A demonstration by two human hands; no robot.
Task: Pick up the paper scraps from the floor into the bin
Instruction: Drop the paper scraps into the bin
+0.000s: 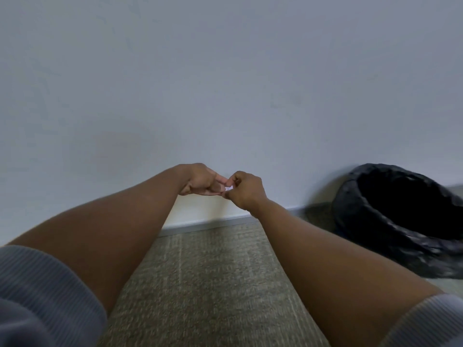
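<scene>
Both arms reach forward toward the wall, hands meeting at the centre. My left hand [200, 182] is held palm-side down with its fingers pointing right. My right hand [244, 190] has its fingers curled, and its fingertips touch those of the left hand. A tiny pale paper scrap [228, 188] shows between the fingertips of both hands; most of it is hidden. The bin [400, 221], lined with a black bag, stands on the floor to the right of my right hand, against the wall. No loose scraps show on the visible floor.
A plain grey-white wall [225, 83] fills the upper view, with a baseboard [205, 225] below. Brown-grey carpet [205, 284] lies between my forearms. Grey ribbed sleeves are pushed up at both lower corners.
</scene>
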